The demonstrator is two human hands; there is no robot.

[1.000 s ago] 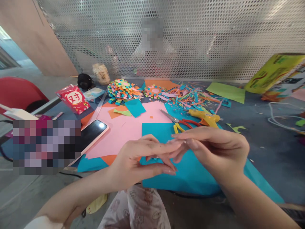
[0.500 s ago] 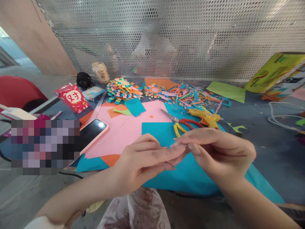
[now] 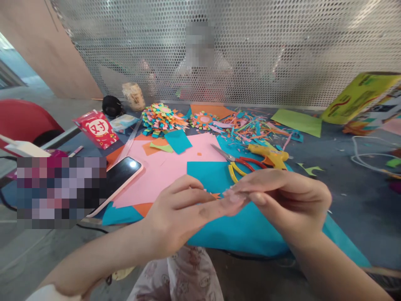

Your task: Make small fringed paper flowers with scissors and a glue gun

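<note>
Orange scrap point(image 3: 216, 195) | left hand point(image 3: 183, 211), right hand point(image 3: 293, 200) touching; each grip: cannot tell | scissors point(image 3: 231, 157), glue gun point(image 3: 272, 155) beyond

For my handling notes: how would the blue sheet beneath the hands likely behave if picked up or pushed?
The blue sheet would probably flop, since it looks like thin paper. It is likely light, being broad but thin. A push might slide it, as it lies flat.

My left forearm point(image 3: 106, 246) and right forearm point(image 3: 341, 259) angle inward from either side; my left hand point(image 3: 175, 217) shows its back, index finger point(image 3: 206, 212) extended; my right hand point(image 3: 291, 198) curls, fingertips meeting the left's.
</note>
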